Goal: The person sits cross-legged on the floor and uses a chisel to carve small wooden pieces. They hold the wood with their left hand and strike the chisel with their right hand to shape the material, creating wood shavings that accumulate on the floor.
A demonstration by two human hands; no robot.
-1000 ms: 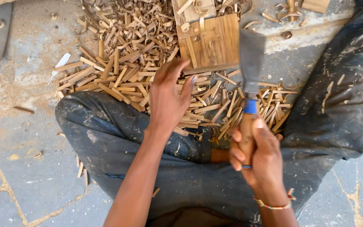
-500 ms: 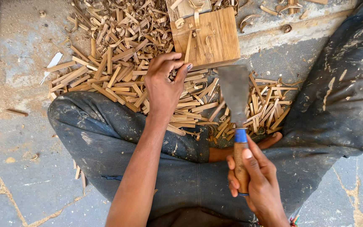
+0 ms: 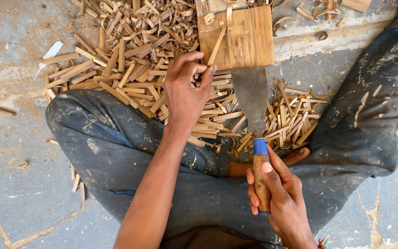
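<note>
Grey concrete floor (image 3: pixel 14 184) fills the head view, dusty and cracked, with a pale patch at the upper right; the person sits cross-legged on it in dark, paint-flecked trousers (image 3: pixel 116 143), the knees spread to either side; a bare foot (image 3: pixel 295 158) shows between the legs, just beside the knife handle. Across the floor ahead of the knees lies a wide heap of cut sticks (image 3: pixel 130 74), short flat pieces of light wood lying every way, mixed with curled shavings (image 3: pixel 162 18) at the far edge; a smaller spread of the same pieces lies to the right, against the right leg. Beyond the heap rests a square wooden block (image 3: pixel 249 32), flat on the floor, scarred with cuts; one thin strip (image 3: pixel 217 45) leans across its near left part. The left hand (image 3: pixel 185 92) reaches out over the heap, palm down; its fingers (image 3: pixel 194 59) are curled, thumb and forefinger pinching the lower end of that strip at the block's near left corner. The right hand (image 3: pixel 277 193) is low, near the lap; its fingers (image 3: pixel 254 189) are wrapped and pressed together around the wooden handle of a knife (image 3: pixel 252 99), thumb laid along the top; a blue band sits above the grip; the broad dark blade points away from the body, its squared tip touching the block's near edge, lying over the pieces between the legs.
</note>
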